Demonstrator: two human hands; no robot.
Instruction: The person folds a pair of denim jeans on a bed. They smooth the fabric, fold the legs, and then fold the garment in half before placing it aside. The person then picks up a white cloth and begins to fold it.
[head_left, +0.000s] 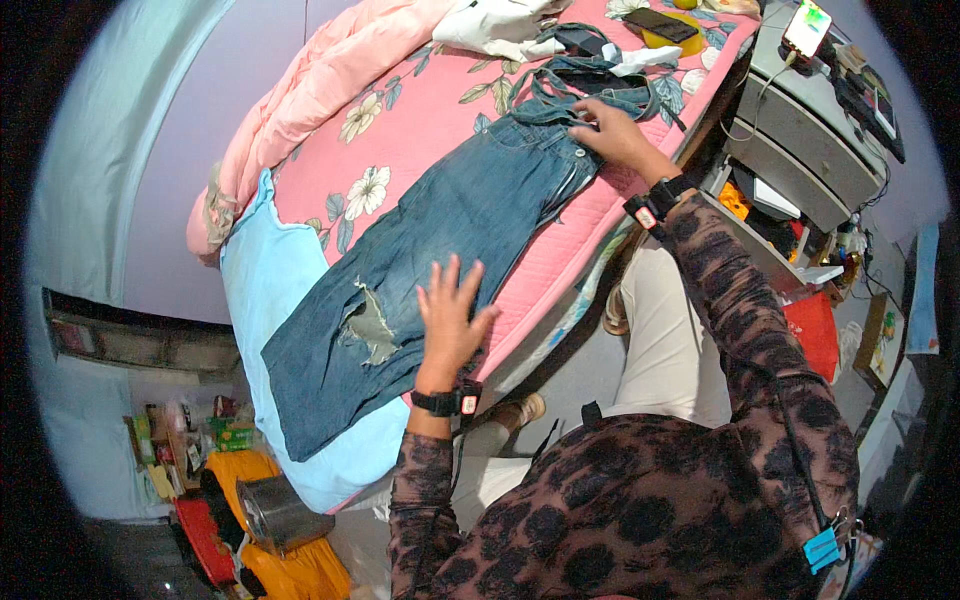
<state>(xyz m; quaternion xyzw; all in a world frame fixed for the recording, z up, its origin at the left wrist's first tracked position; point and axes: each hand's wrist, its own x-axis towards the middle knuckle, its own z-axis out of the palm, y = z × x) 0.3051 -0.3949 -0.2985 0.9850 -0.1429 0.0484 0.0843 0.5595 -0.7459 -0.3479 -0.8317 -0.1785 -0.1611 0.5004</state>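
Observation:
A pair of ripped blue denim jeans (465, 202) lies lengthwise along the bed, its legs laid together and its waist toward the upper right. My left hand (454, 319) rests with fingers spread on the jeans, right of the frayed hole (369, 326). At the waistband, my right hand (611, 135) has its thumb and fingers bent over the denim near the metal button; whether it pinches the cloth I cannot tell. Beyond the waist sits another bundle of denim with straps (622, 94). The lower legs lie over a light blue cloth (274, 255).
The pink floral bedsheet (427, 97) bears a bunched pink quilt (300, 112), white cloth (487, 30) and a phone (664, 25) on a yellow item. A drawer cabinet (806, 124) stands at the right, one drawer open. A dark bin (289, 514) stands beyond the bed's foot.

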